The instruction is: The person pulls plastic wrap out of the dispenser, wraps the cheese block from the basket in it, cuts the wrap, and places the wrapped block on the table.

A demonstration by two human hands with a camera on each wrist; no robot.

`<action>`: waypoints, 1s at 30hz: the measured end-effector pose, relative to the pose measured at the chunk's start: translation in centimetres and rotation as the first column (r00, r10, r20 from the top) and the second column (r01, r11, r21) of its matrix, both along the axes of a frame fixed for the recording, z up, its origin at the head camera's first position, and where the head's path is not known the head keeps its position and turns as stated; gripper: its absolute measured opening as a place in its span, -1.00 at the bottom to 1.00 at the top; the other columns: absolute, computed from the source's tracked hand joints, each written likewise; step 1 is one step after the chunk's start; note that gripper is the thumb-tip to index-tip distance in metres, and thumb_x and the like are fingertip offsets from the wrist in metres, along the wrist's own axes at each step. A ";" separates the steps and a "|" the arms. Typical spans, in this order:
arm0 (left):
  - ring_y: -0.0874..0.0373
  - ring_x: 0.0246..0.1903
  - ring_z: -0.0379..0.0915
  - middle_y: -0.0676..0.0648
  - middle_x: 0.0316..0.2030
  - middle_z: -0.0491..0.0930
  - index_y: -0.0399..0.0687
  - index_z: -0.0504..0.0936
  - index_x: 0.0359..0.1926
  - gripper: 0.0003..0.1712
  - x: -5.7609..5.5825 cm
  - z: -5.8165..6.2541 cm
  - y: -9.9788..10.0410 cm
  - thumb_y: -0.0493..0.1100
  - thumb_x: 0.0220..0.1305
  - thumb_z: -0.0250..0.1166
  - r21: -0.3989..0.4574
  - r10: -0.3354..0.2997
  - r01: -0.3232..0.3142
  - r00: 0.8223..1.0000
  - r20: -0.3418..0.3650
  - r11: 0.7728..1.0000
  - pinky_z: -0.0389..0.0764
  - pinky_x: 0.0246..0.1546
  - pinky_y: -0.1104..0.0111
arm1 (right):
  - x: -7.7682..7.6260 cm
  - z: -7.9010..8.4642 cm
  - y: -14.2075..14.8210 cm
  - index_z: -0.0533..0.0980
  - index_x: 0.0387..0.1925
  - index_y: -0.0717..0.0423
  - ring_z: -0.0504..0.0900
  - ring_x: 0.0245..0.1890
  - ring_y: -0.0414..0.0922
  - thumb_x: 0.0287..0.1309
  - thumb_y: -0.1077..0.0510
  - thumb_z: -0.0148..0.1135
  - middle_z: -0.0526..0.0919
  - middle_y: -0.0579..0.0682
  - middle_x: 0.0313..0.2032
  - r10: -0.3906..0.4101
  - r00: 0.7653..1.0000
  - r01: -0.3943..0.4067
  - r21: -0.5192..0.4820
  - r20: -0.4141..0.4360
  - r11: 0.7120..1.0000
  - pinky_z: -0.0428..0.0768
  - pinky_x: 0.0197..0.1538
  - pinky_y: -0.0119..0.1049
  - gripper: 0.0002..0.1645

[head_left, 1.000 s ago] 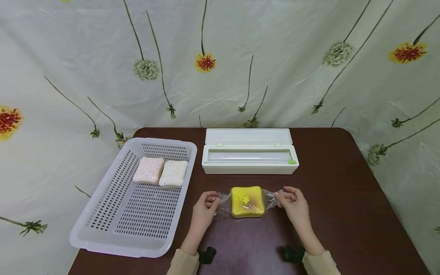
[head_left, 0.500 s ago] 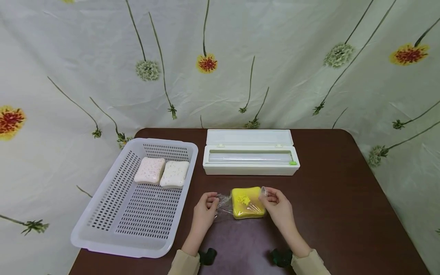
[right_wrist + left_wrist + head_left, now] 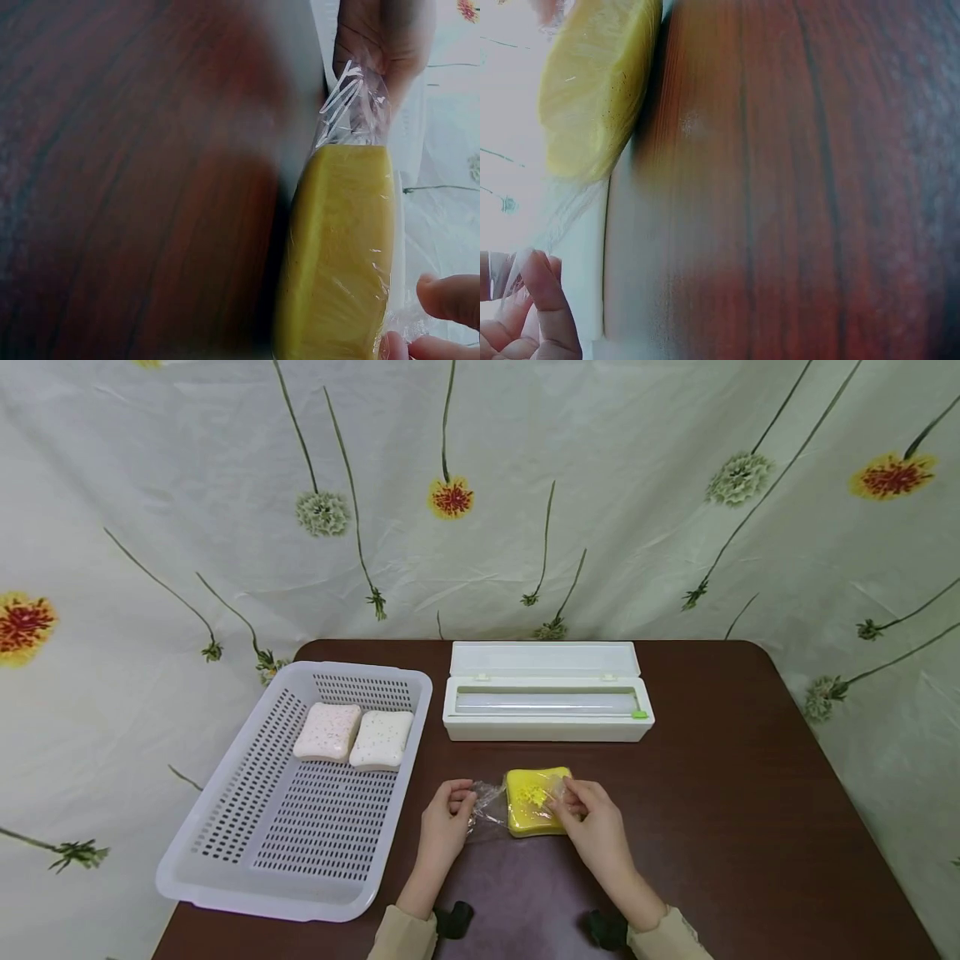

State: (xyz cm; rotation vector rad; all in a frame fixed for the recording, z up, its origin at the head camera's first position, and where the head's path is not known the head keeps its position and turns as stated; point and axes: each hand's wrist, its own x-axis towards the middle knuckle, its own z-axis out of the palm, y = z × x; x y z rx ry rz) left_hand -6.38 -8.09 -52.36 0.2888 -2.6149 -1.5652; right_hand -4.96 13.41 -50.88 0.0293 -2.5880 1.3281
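Note:
A yellow, square, toast-shaped block (image 3: 527,814) lies on the table, wrapped in clear plastic film, with a brighter yellow patch on top. To its left, my left hand (image 3: 444,820) pinches the gathered end of the plastic film (image 3: 490,802) between thumb and fingers. My right hand (image 3: 597,831) holds the other film end, folded back over the block's right side, and hides part of that edge. In the left wrist view, film stretches from the block (image 3: 592,97) to my fingers. The right wrist view has the block (image 3: 341,247) beside my right thumb and fingertips.
A white film dispenser box (image 3: 547,729) stands behind the block, its lid raised and a roll inside. At the left is a pale perforated basket (image 3: 300,893) with a pinkish speckled block (image 3: 327,732) and a white one (image 3: 381,740). A floral cloth (image 3: 615,527) hangs behind the table.
My right hand has moved left, bringing its film end from out beside the block to over the block's right side. The left hand keeps its pinch, nearly still.

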 end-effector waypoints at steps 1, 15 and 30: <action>0.13 -0.34 0.57 -0.14 -0.24 0.68 -0.17 0.62 -0.04 -0.79 0.0 0.0 0.0 -0.27 0.32 0.28 -0.001 0.002 -0.002 1.000 0.001 1.000 0.52 -0.45 0.43 | 0.1 -0.1 0.0 0.61 0.02 0.36 0.64 -0.33 -0.15 0.01 0.23 0.49 0.62 0.07 -0.22 0.005 1.000 -0.005 0.015 -0.011 1.000 0.68 -0.25 -0.37 -0.50; 0.10 -0.35 0.62 -0.16 -0.26 0.68 -0.19 0.63 -0.06 -0.81 -0.1 0.0 0.1 -0.28 0.31 0.29 0.036 0.036 -0.036 0.999 0.012 0.999 0.54 -0.49 0.44 | 0.7 -1.1 -1.0 0.66 -0.11 0.39 0.50 -0.17 0.04 0.00 0.35 0.45 0.54 0.16 -0.13 0.071 0.975 0.005 0.337 -0.212 0.942 0.61 -0.24 -0.16 -0.64; 0.18 -0.23 0.64 -0.33 -0.13 0.61 -0.46 0.52 0.09 -0.70 -0.3 3.0 3.6 -0.35 0.42 0.14 0.521 0.025 -0.091 0.991 0.132 0.849 0.69 -0.15 0.40 | 0.9 -1.5 -1.4 0.63 -0.07 0.42 0.47 -0.27 0.07 0.04 0.30 0.35 0.55 0.23 -0.12 0.157 0.952 0.007 0.533 -0.263 0.846 0.53 -0.22 -0.08 -0.62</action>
